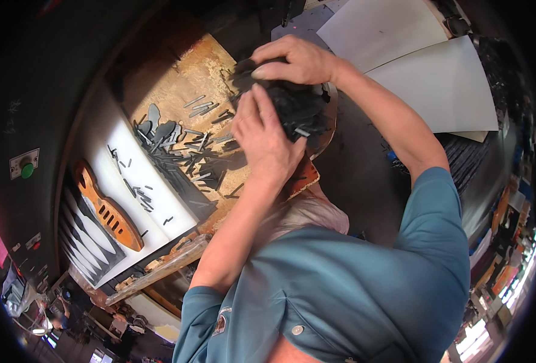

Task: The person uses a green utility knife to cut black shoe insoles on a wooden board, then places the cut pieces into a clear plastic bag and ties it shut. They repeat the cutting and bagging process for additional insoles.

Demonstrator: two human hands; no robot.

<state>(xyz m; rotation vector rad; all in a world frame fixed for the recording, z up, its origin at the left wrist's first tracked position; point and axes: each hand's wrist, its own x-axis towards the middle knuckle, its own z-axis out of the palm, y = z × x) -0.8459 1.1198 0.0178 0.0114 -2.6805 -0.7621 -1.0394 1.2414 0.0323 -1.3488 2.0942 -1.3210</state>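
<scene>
My two hands are closed on a thick bunch of black flat pieces point(298, 112) at the far edge of a wooden board. My left hand point(265, 136) grips its near left side, thumb apart from the fingers. From the far side my right hand point(298, 60) curls over the top, fingertips partly hidden. Motion blurs the bunch, so the shape of its pieces cannot be made out. Left of my hands, thin dark strips and some rounded offcuts point(165, 136) lie scattered on the worn wooden board point(201, 66).
A white cutting pad point(174, 215) with small dark scraps lies at left. On it rest an orange slotted cutting die point(110, 212) and a black sheet with cut-out shapes point(89, 242). A dark machine with a green button point(26, 171) stands far left. Large pale sheets point(431, 85) lie right.
</scene>
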